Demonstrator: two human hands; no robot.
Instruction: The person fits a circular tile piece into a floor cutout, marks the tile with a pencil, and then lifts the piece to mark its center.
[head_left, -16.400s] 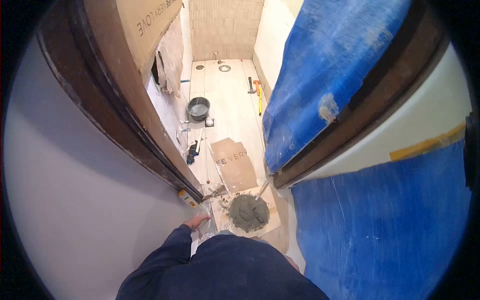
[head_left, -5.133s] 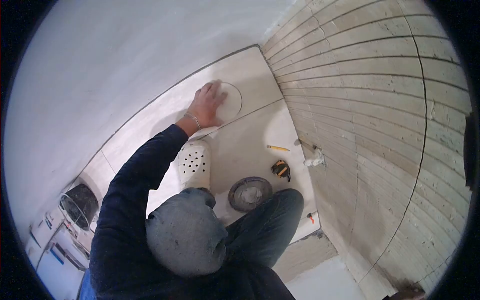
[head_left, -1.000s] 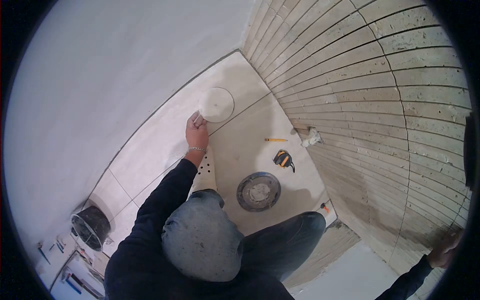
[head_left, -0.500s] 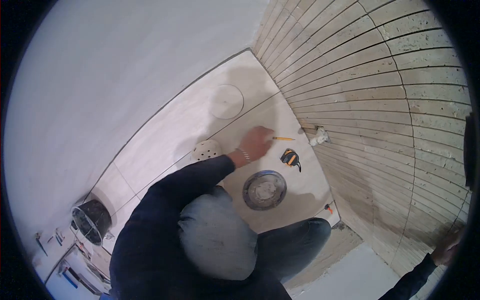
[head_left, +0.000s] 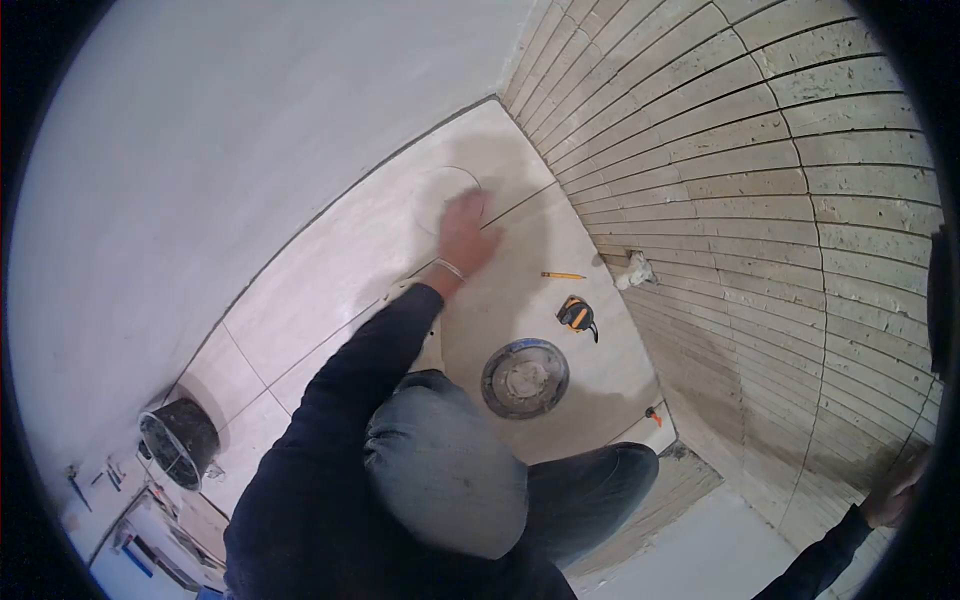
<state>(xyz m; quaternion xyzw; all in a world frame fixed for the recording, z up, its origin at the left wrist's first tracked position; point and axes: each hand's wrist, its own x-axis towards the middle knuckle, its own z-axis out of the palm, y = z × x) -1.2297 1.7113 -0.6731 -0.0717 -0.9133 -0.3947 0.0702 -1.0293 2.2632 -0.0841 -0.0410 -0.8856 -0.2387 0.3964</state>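
Note:
My left hand (head_left: 466,232), blurred, is over a thin circle (head_left: 452,168) marked on the pale floor tile (head_left: 510,220); its fingers reach forward with the thumb apart, and nothing shows in it. To its right lie a yellow pencil (head_left: 563,275) and a black and yellow tape measure (head_left: 576,315). Nearer my knees is a round grey, blue-edged piece (head_left: 525,378) with pale material in its middle. A white perforated clog (head_left: 398,290) is partly hidden by my sleeve. My right hand (head_left: 893,497) is by the ribbed wall at the lower right, its fingers mostly hidden.
A grooved beige wall (head_left: 720,200) rises on the right, with a whitish stub (head_left: 637,270) sticking out low down. A plain white wall (head_left: 250,130) borders the left. A black bucket (head_left: 180,440) stands at the lower left. A small orange-tipped item (head_left: 654,415) lies near the tile edge.
My left hand has moved away from the pencil, forward and left onto the marked circle. The pencil stays on the tile. My right hand has stayed by the wall.

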